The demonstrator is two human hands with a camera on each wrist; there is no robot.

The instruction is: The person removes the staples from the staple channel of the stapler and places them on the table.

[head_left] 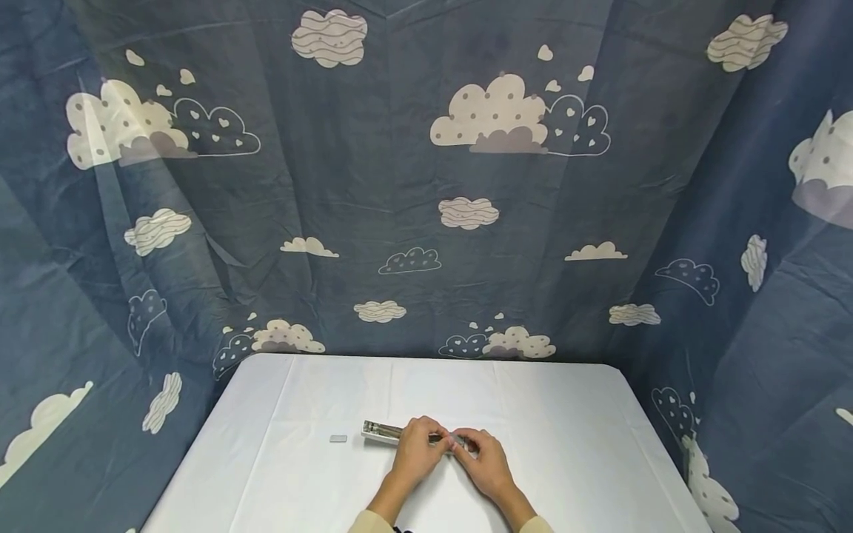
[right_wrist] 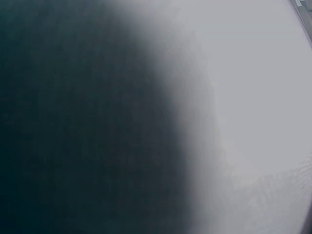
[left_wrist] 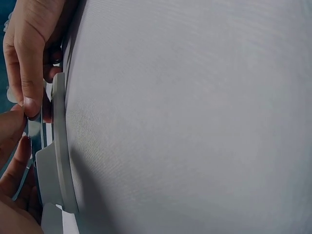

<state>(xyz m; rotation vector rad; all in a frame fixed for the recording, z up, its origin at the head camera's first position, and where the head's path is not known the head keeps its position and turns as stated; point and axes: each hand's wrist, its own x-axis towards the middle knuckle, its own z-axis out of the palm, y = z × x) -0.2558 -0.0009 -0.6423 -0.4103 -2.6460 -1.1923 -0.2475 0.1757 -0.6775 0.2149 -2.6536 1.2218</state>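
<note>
A stapler (head_left: 381, 431) lies across the white table in the head view, its top opened so the metal staple channel shows. My left hand (head_left: 418, 448) grips its middle with curled fingers. At the right end, my right hand (head_left: 485, 460) has its fingers round the stapler. Both thumbs meet over the channel; I cannot tell whether a small piece sits between their tips. The left wrist view shows the stapler's grey base (left_wrist: 59, 141) edge-on, with fingertips close together above it. To the left lies a small grey strip of staples (head_left: 338, 438).
The white-covered table (head_left: 286, 481) ends at a dark blue cloud-print curtain (head_left: 413, 178) behind and on both sides. The right wrist view holds mostly a dark blur and white cloth (right_wrist: 258, 87).
</note>
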